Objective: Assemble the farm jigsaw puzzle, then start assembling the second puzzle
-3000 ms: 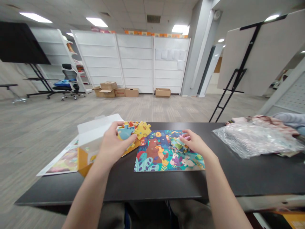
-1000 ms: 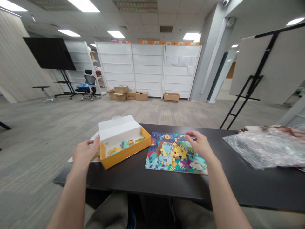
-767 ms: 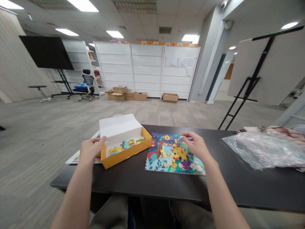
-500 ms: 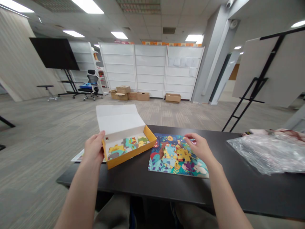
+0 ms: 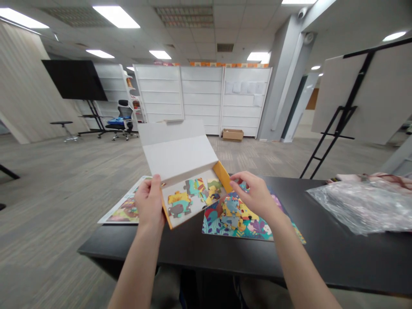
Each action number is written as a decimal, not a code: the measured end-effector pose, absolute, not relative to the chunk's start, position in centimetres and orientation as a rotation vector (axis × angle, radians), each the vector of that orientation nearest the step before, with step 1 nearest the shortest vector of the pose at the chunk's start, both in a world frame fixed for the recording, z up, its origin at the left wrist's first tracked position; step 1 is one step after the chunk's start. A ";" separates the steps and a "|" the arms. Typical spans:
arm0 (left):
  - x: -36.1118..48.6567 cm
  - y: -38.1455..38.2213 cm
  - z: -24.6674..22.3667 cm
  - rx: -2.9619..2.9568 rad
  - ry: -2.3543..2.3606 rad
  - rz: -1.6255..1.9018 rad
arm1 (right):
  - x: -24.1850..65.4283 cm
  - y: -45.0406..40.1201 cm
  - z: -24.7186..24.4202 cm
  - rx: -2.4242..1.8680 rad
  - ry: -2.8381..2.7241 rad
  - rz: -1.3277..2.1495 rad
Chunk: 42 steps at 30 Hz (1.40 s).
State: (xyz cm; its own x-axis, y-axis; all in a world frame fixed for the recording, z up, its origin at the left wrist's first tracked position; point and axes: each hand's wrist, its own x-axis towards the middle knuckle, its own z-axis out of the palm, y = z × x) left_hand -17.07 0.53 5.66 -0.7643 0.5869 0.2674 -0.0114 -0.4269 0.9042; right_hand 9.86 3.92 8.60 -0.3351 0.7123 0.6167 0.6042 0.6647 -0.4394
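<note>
An open box point(image 5: 227, 180) with yellow sides and a raised white lid is tilted above the dark table. Several joined puzzle pieces point(image 5: 196, 189) lie inside it. My left hand point(image 5: 149, 201) is closed on the box's left side, thumb at the rim. At the right side, my right hand point(image 5: 252, 193) has its thumb and fingers closed on the yellow end wall. Below lies a colourful puzzle board point(image 5: 214, 221) with some loose pieces point(image 5: 231, 210) on it, partly hidden by the box and my right hand.
A printed picture sheet point(image 5: 127, 210) lies at the left end of the dark table point(image 5: 257, 259). Clear plastic wrapping point(image 5: 370, 206) sits on the right. Behind are white shelves, a cardboard box point(image 5: 233, 134), an office chair, a screen and a black stand.
The box has been raised and moved right, with its inside tilted more towards me. My right hand has moved left from over the board and taken hold of the box's right side.
</note>
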 end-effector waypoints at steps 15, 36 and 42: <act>-11.3 0.9 5.1 0.878 1.124 2.127 | 6.9 5.2 6.0 -1.199 -2.409 0.194; -10.8 0.4 4.7 0.978 1.110 2.027 | 9.5 3.9 5.8 -1.237 -2.451 0.343; -11.1 0.8 4.6 0.957 1.114 2.037 | 10.4 3.9 5.9 -1.105 -2.478 0.583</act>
State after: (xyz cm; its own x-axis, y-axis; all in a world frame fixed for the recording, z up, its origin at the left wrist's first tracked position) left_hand -11.06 0.81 4.58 -0.5457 0.7835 0.2972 -0.1724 -0.4521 0.8752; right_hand 10.39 3.94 5.88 -0.6273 0.7626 0.1582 0.6119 0.6082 -0.5056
